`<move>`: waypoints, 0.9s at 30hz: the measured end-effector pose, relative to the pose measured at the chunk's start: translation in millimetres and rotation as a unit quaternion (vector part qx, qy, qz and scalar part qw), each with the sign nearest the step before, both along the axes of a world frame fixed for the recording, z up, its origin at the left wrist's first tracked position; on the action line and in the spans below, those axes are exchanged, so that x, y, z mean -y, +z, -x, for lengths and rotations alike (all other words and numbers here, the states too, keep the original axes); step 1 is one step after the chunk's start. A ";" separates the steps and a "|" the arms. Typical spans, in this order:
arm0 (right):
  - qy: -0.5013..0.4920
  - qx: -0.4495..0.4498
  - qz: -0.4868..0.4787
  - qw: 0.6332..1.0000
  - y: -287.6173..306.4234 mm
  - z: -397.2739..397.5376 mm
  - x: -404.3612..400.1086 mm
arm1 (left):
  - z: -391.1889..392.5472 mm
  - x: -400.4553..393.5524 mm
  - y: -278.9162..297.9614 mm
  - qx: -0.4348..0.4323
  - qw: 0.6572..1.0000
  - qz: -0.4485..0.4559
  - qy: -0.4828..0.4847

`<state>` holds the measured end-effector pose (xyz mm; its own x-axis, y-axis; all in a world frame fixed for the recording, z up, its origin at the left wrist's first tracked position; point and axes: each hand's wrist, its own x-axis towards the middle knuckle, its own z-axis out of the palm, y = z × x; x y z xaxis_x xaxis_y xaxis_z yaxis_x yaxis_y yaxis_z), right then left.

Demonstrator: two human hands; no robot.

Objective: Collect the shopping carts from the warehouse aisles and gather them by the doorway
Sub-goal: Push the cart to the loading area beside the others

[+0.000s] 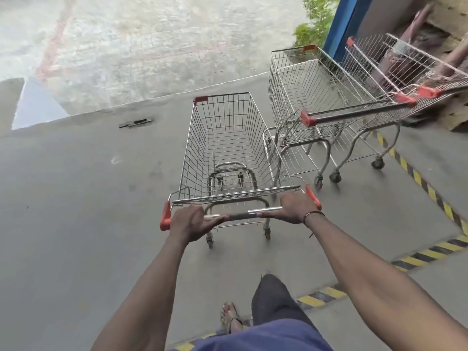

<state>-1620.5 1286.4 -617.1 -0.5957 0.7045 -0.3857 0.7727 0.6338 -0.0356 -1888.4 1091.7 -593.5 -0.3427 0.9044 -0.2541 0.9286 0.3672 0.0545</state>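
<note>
Both hands grip the handlebar (241, 216) of an empty wire shopping cart (225, 145) on the grey concrete floor (76, 198): left hand (192, 222) and right hand (295, 207), fingers wrapped around the bar. Two more empty carts (329, 97) stand just right, nearer a blue post (342, 24).

Yellow-and-black hazard tape (417, 178) runs along the grey concrete floor (76, 224) to the right of the hands. Far ahead of them lies wet paving (152, 34), with a green shrub (314, 26) beside a blue post (342, 24) up to the right. A small dark floor fitting (136, 122) sits ahead to the left.
</note>
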 end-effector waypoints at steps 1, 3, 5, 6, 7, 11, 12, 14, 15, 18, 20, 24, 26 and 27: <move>0.002 -0.002 -0.003 1.000 -2.7 9.1 -13.6 | 8.6 -12.9 0.3 -0.004 1.000 0.005 -0.001; 0.006 -0.007 -0.004 1.000 -7.7 27.4 -44.0 | 25.1 -39.8 1.2 0.001 1.000 0.003 0.005; 0.002 -0.011 0.004 1.000 -10.6 45.6 -76.3 | 40.0 -67.3 3.1 0.008 1.000 0.002 0.015; 0.004 -0.008 0.010 1.000 -10.1 54.5 -91.7 | 46.0 -80.8 4.5 0.008 1.000 0.006 0.019; 0.009 -0.005 0.013 1.000 -8.9 62.6 -106.5 | 51.5 -94.3 4.8 0.006 1.000 0.008 0.023; 0.027 -0.006 0.027 0.999 2.6 89.2 -159.9 | 69.7 -140.5 4.1 0.010 0.999 0.002 0.048; 0.036 -0.009 0.033 0.999 3.4 95.1 -172.1 | 73.8 -150.1 4.5 0.010 0.998 -0.006 0.055; 0.058 -0.015 0.032 0.998 6.3 106.4 -196.6 | 81.7 -169.1 3.7 0.002 0.998 -0.013 0.062; 0.064 -0.016 0.033 0.997 7.4 111.4 -207.7 | 84.4 -178.3 4.5 0.000 0.998 -0.012 0.065; 0.075 -0.009 0.039 0.996 11.8 126.1 -236.3 | 90.5 -201.8 6.2 -0.001 0.997 -0.005 0.080; 0.085 -0.009 0.040 0.996 15.2 134.7 -253.9 | 93.9 -214.7 6.6 0.001 0.996 -0.007 0.088; 0.105 -0.010 0.043 0.994 17.4 148.8 -277.1 | 100.7 -232.8 5.7 0.027 0.993 -0.011 0.110; 0.107 -0.016 0.068 0.992 16.0 154.5 -282.5 | 104.0 -234.9 2.0 0.037 0.992 -0.014 0.121; 0.103 -0.018 0.083 0.991 12.2 156.0 -286.2 | 106.5 -234.9 0.0 0.036 0.992 -0.010 0.122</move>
